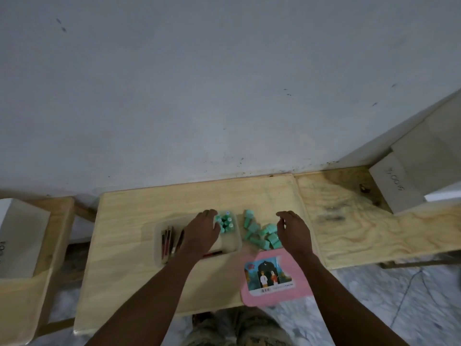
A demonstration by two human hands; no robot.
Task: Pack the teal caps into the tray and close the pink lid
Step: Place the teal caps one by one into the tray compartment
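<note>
The left hand [202, 233] reaches into the clear tray [158, 243], its fingers [210, 214] against the standing caps [224, 224] in the tray's far right corner. I cannot tell whether they pinch one. The right hand [294, 231] hovers with its fingers loosely curled and holding nothing, just beside the loose caps [262, 234] on the wooden surface [149, 283]. The pink lid [274, 278] lies at the surface's front edge.

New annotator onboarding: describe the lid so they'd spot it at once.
Find the pale wooden table against the wall; the lid lies flat at its near right corner, just nearer than the loose teal caps. It is the only pink thing, bearing a picture sticker of two figures.
</note>
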